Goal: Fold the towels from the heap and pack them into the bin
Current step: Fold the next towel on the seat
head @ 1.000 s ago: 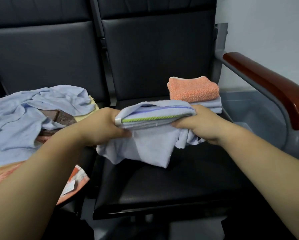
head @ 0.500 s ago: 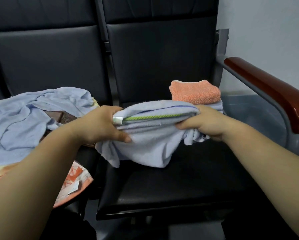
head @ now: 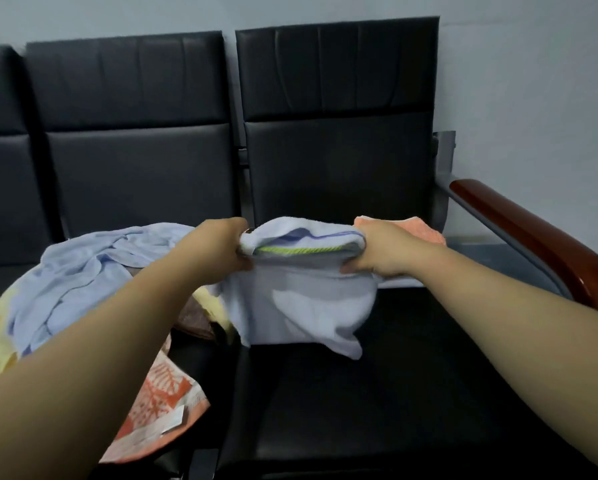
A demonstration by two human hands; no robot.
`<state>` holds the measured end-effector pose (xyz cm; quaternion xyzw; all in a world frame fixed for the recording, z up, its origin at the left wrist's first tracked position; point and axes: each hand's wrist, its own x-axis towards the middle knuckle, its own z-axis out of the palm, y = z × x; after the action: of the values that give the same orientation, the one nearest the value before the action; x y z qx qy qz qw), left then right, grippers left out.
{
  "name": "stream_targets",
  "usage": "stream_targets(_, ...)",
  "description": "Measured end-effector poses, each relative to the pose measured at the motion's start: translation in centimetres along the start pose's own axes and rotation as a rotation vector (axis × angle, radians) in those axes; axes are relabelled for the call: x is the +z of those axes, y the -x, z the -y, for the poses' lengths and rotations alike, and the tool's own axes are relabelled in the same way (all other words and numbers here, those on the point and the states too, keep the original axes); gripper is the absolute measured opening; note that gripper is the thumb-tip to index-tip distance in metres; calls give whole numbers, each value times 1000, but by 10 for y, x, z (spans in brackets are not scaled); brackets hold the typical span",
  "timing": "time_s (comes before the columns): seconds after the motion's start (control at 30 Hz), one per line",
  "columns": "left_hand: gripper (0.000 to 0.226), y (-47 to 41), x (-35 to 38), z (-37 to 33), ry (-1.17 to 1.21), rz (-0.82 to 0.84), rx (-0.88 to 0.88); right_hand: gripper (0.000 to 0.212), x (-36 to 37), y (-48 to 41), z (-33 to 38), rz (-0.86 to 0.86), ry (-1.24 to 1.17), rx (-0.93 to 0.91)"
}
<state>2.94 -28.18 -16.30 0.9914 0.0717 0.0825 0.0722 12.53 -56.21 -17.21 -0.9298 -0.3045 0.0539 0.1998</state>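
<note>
A pale blue towel (head: pixel 301 299) with a green and purple stripe hangs folded over above the black seat (head: pixel 377 410). My left hand (head: pixel 217 249) grips its left end and my right hand (head: pixel 377 252) grips its right end, both lifted off the seat. Behind my right hand lies a folded orange towel (head: pixel 425 230), mostly hidden. The heap (head: pixel 82 275) of unfolded towels, pale blue over yellow, brown and an orange patterned one (head: pixel 155 410), covers the seat to the left. No bin is in view.
Black padded backrests (head: pixel 339 150) stand behind the seats. A wooden armrest (head: pixel 533 237) on a grey metal frame borders the right side. A pale wall rises behind.
Both hands have lifted the blue towel higher and farther from me, toward the backrest. The view has tilted up, showing the whole backrests and the wall.
</note>
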Motion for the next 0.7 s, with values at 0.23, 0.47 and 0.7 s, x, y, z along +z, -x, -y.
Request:
stream_targets(0.23, 17, -31, -50, -6, -114, -417, 46, 17, -45, -47, 5, -493, 218, -8)
stream_targets(0.47, 30, 8, -15, -8, -14, -3, 99, 15, -22, 10, 1, -77, 129, -23)
stream_targets(0.7, 40, 46, 96, 9, 146, 597, 47, 25, 77, 50, -44, 487, -86, 155)
